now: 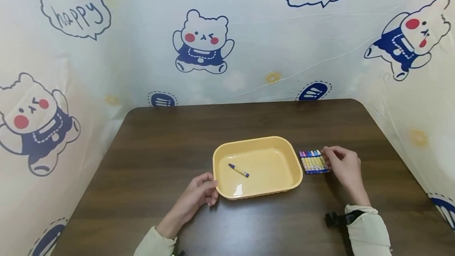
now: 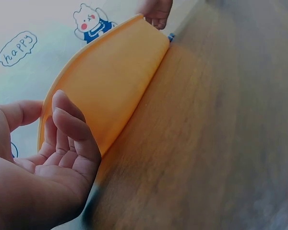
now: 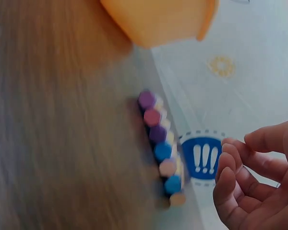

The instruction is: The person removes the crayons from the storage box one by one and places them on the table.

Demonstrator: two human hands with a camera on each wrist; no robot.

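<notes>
A yellow rectangular tray (image 1: 270, 165) lies on the table, with one dark-tipped crayon (image 1: 239, 170) in its left half. My left hand (image 1: 194, 192) pinches the tray's left rim; in the left wrist view the thumb lies against the rim and the other fingers curl by the outer wall (image 2: 105, 86). Right of the tray, several crayons (image 1: 313, 162) in yellow wrappers lie side by side in a row. At that row's right end is my right hand (image 1: 346, 171). Its thumb and forefinger come close together in the right wrist view, with nothing visible between the fingertips (image 3: 252, 140).
Under everything is a dark brown wooden table (image 1: 170, 137) with rounded far corners. A pale curtain (image 1: 142, 31) printed with bears and "happy" bubbles stands behind and at both sides. A black strap (image 1: 341, 219) sits on my right wrist over the light sleeve (image 1: 369, 234).
</notes>
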